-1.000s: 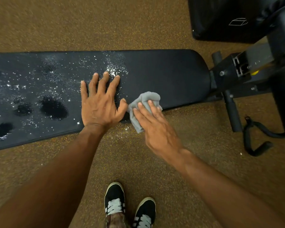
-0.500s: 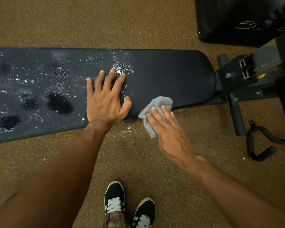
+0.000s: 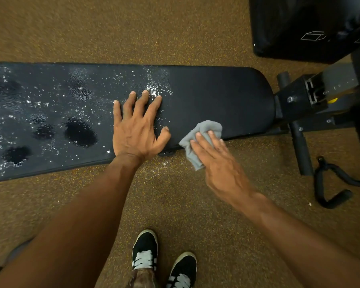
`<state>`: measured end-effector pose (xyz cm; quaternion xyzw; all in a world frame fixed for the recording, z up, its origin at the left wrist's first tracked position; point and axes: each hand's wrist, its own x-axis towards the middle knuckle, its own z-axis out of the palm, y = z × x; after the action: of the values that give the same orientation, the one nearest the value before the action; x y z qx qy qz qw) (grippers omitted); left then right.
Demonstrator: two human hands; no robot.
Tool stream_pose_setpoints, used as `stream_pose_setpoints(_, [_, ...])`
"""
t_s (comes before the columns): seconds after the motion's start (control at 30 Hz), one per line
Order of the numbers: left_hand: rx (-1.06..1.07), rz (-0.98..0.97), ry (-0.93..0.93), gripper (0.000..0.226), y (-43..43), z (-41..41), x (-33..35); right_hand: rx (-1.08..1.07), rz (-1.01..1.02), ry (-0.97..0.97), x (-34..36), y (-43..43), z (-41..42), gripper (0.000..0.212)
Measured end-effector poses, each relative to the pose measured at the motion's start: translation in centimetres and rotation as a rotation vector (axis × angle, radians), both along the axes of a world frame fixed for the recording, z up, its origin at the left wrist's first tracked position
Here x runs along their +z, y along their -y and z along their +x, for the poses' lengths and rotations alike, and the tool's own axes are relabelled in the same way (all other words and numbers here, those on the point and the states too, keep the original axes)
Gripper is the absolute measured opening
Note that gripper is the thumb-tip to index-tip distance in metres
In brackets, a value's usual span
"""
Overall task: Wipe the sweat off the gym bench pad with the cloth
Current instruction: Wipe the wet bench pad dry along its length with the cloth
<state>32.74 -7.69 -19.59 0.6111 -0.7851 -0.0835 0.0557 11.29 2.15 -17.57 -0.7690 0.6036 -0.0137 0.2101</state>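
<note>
While the left hand (image 3: 136, 129) stays flat, fingers spread, on the long black vinyl gym bench pad (image 3: 216, 96), I see the right hand (image 3: 218, 161) has slid the small crumpled grey cloth (image 3: 204, 132) slightly rightward along the pad's near edge, straight fingers pressing it. Wet sweat patches (image 3: 79, 129) remain left, so there's plenty to wipe. No readable writing, only a white box outline (image 3: 313, 35) on the black cushion (image 3: 289, 17) far right.

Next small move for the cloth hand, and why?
Probably slide the cloth forward and left across the pad to the droplets by the fingertips of the left hand. The right hand presses it at the pad's dry near edge, while the wet patches all lie leftward, unwiped.
</note>
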Motion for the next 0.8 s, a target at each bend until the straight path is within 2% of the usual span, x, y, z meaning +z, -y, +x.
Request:
stream_pose_setpoints(0.17, [0.010, -0.014, -0.018, 0.079, 0.0, 0.3, -0.1, -0.127, -0.029, 0.014, 0.3, 2.9, 3.2, 0.061])
stream_pose_setpoints(0.27, [0.011, -0.023, -0.065, 0.079, 0.0, 0.3, -0.3, -0.061, -0.042, 0.066, -0.2, 2.4, 5.1, 0.062])
stream_pose_setpoints(0.4, [0.017, -0.012, -0.106, 0.079, 0.0, 0.4, -0.1, 0.017, 0.000, 0.033, -0.2, 0.5, 2.2, 0.065])
stream_pose_setpoints(0.53, [0.012, 0.005, -0.110, 0.079, 0.0, 0.5, -0.1, -0.103, 0.003, -0.003, 0.3, 2.6, 2.5, 0.064])
stream_pose_setpoints(0.63, [0.013, 0.013, -0.129, 0.080, 0.0, 0.6, -0.2, -0.149, -0.057, 0.056, 0.4, 4.7, 5.8, 0.060])
stream_pose_setpoints(0.73, [0.014, 0.005, -0.165, 0.080, 0.0, 0.7, -0.2, -0.099, -0.073, 0.111, 0.4, 3.6, 6.8, 0.058])
stream_pose_setpoints(0.8, [0.027, 0.000, -0.231, 0.079, 0.0, 0.7, 0.1, -0.019, -0.041, 0.061, 0.4, 1.9, 5.5, 0.061])
